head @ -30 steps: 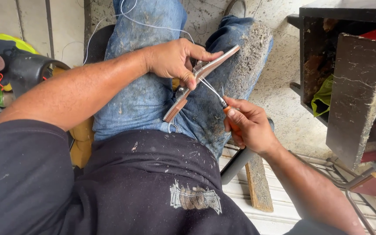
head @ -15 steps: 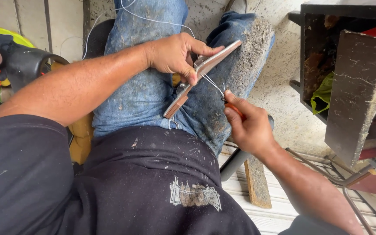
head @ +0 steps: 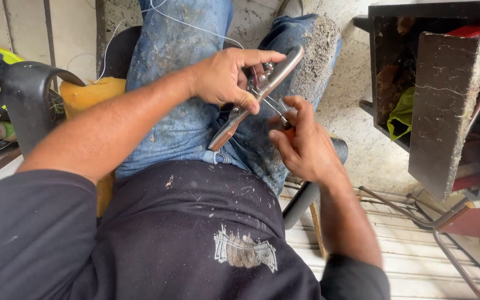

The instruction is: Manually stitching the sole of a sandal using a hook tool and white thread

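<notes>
My left hand (head: 226, 75) grips a long metal tool with a brown handle (head: 254, 94), held slantwise over my lap. My right hand (head: 301, 139) is just below and to the right of it, its fingertips pinched on a thin metal rod or small screwdriver (head: 278, 111) whose tip reaches the tool's middle. Both hands are above my dusty blue jeans (head: 179, 100). A thin white wire (head: 195, 25) runs across the jeans toward the tool. How the wire ends is hidden by my left hand.
A black chair arm (head: 26, 94) and yellow cushion (head: 87, 94) are at the left, with colourful items behind. A dusty dark wooden cabinet (head: 445, 105) with red parts stands at the right, holding a green rag (head: 401, 114). A metal frame (head: 418, 216) lies on the floor.
My right hand has risen closer to the tool, its fingers now pinching the thin rod at the tool's middle. My left hand has tilted the tool slightly.
</notes>
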